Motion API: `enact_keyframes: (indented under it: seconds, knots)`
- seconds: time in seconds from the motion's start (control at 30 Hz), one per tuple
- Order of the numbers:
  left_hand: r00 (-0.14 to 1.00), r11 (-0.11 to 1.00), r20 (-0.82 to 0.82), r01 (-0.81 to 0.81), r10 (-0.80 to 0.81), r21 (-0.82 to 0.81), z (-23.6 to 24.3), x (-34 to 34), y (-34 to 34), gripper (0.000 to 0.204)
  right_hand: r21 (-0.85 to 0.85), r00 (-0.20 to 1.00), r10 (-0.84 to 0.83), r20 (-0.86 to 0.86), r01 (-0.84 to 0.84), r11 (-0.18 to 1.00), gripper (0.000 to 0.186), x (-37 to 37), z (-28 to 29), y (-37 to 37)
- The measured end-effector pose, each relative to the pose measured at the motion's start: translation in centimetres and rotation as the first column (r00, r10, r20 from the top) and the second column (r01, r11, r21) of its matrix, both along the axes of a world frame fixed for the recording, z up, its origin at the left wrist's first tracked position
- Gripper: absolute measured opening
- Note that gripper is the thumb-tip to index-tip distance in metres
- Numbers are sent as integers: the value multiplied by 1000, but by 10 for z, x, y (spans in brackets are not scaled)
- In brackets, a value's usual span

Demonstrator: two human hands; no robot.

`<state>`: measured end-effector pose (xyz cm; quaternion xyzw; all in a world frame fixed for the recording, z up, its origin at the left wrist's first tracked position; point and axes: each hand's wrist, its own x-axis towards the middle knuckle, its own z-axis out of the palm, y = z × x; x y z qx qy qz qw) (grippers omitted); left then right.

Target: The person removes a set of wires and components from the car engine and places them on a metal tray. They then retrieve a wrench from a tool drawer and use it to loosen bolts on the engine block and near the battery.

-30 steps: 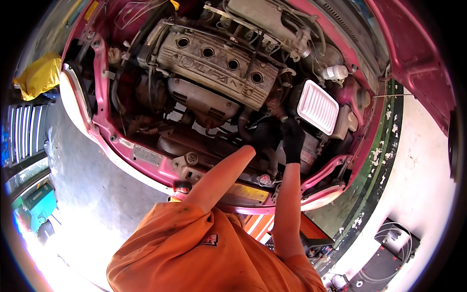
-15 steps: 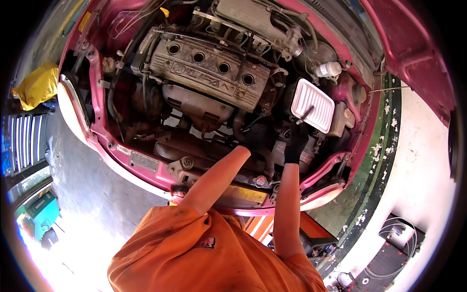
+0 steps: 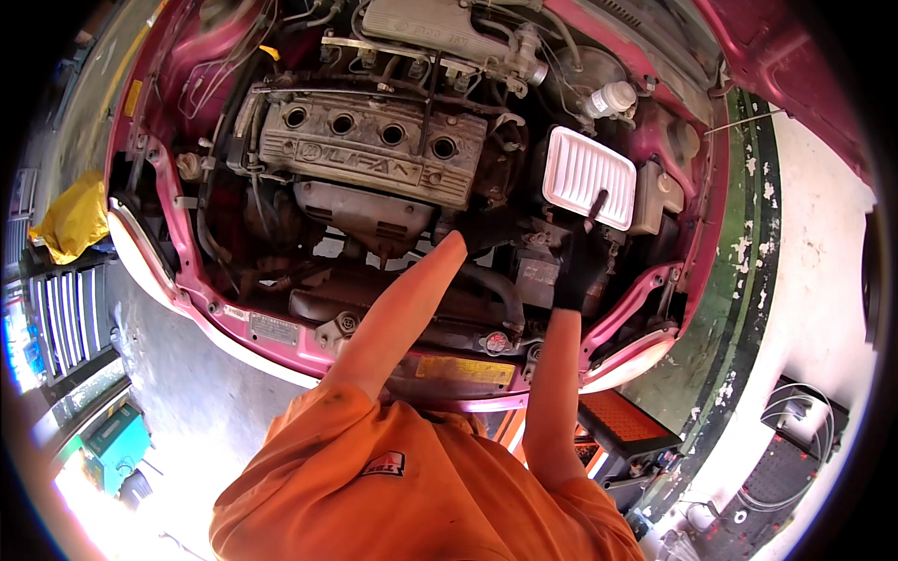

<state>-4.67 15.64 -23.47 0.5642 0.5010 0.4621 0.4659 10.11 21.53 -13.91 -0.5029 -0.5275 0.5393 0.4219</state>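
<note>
My right hand [image 3: 582, 269], in a black glove, is closed over the dark battery area [image 3: 538, 279] at the engine bay's right. From it a short dark rod-shaped tool [image 3: 596, 208] sticks up in front of a white pleated air filter [image 3: 587, 170]; its full shape is hidden. My left hand [image 3: 493, 229], also black-gloved, reaches in beside the right end of the engine [image 3: 374, 154]. Its fingers blend into the dark parts there, so their grip does not show.
A radiator cap [image 3: 496, 342] and a thick hose [image 3: 500, 290] lie below my hands. A white-capped reservoir [image 3: 613, 98] stands beyond the filter. The pink front rail [image 3: 281, 348] crosses before my body. A yellow bag [image 3: 73, 220] hangs at the left; an orange-topped cart [image 3: 622, 419] stands right.
The view has shifted, putting the engine further left in the picture. My left hand has moved in closer to the engine's end. My right hand and the rod have moved rightward across the filter's near edge.
</note>
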Motion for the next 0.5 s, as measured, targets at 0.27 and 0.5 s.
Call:
enact_keyframes:
  seconds: [0.27, 0.5]
  knots:
    - [992, 989, 32, -118, 121, -93, 1, 18, 1, 31, 354, 423, 40, 905, -803, 480, 11, 113, -18, -17]
    - [962, 991, -269, -73, 40, -115, 18, 1, 4, 38, 419, 543, 51, 838, -701, 576, 20, 101, -6, -21]
